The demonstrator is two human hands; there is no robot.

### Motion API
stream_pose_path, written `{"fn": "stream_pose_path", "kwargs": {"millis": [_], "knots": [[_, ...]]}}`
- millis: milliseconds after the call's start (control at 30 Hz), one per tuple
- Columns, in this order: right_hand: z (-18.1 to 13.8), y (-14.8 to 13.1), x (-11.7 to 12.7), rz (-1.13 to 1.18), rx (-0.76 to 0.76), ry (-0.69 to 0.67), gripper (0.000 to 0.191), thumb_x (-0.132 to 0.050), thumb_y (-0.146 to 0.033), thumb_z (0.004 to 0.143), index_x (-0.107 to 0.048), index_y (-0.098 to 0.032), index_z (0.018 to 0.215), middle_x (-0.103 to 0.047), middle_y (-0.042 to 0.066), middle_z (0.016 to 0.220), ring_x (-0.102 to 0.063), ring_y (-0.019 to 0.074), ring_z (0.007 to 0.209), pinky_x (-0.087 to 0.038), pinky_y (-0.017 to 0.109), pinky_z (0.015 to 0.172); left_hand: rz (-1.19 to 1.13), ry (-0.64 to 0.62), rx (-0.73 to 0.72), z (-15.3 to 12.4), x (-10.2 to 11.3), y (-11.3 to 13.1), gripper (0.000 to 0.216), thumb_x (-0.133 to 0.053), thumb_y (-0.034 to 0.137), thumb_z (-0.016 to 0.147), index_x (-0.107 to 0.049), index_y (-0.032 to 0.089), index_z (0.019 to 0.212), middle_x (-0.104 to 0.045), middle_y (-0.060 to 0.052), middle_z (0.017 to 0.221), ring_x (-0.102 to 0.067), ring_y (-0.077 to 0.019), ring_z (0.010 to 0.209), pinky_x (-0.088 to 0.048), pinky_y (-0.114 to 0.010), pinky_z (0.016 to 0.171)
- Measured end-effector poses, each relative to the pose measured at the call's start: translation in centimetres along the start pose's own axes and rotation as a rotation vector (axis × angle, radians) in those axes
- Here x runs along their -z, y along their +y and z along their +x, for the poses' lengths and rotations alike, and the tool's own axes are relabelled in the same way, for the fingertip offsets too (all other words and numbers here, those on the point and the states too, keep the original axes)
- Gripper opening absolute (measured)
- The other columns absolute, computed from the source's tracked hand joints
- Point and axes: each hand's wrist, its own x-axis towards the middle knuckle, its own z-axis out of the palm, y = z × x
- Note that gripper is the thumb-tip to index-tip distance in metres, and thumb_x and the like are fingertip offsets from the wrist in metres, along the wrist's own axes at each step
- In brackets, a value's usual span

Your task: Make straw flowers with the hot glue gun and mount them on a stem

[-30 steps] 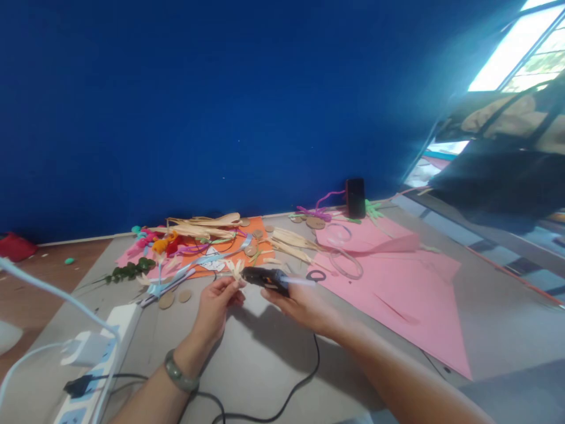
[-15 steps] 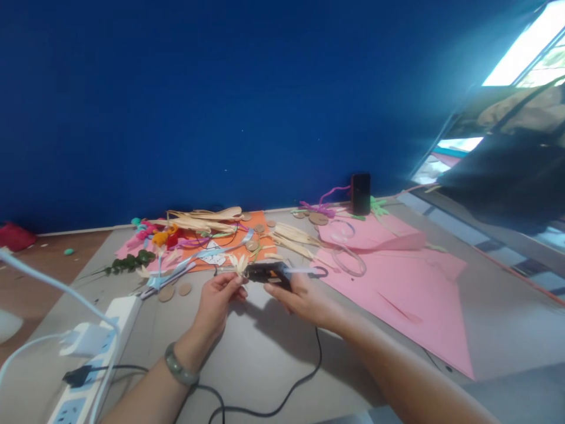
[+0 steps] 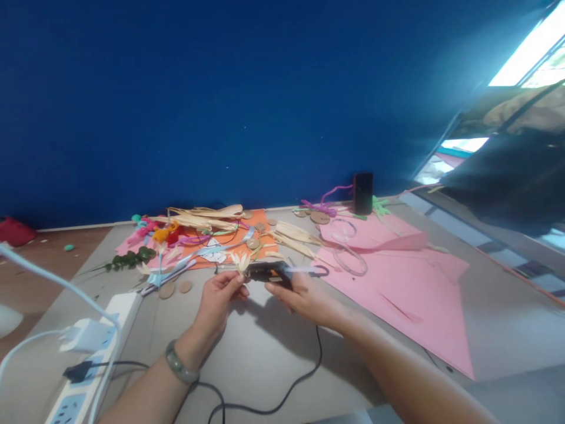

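Straw flower [image 3: 241,262] at frame centre, pinched between fingertips of left hand [image 3: 219,297]. Black glue gun [image 3: 269,272] nozzle touching flower, right hand [image 3: 304,300] wrapped around gun. Pink paper [image 3: 397,288] right, power strip [image 3: 88,365] lower left.

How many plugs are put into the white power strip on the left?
2. A white charger sits on the power strip, and a black plug is nearer the camera. The strip leaves the picture, so more may be hidden.
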Motion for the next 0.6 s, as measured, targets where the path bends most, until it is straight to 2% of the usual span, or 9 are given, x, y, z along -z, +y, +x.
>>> {"fn": "stream_pose_path", "kwargs": {"millis": [300,600], "knots": [[-0.1,-0.13,0.07,-0.024,0.008,-0.007,0.031,-0.049,-0.041,0.09,-0.059,-0.014,0.102,-0.046,-0.005,0.048,-0.046,0.0106,0.043,-0.034,0.02,0.041,0.013,0.012,0.02,-0.18,-0.28,0.27,0.024,-0.077,0.032,0.067,-0.068,0.012,0.074,-0.065,-0.002,0.056,-0.055,-0.0105,0.047,-0.047,-0.021,0.045],[-0.08,-0.29,0.32,-0.077,0.026,-0.023,0.028,-0.049,-0.04,0.09,-0.061,-0.015,0.09,-0.048,-0.004,0.047,-0.047,0.0109,0.043,-0.034,0.021,0.042,0.008,0.007,0.018,-0.23,-0.31,0.32,0.022,-0.077,0.031,0.068,-0.069,0.012,0.075,-0.065,-0.002,0.055,-0.056,-0.0109,0.049,-0.047,-0.021,0.048]]}}
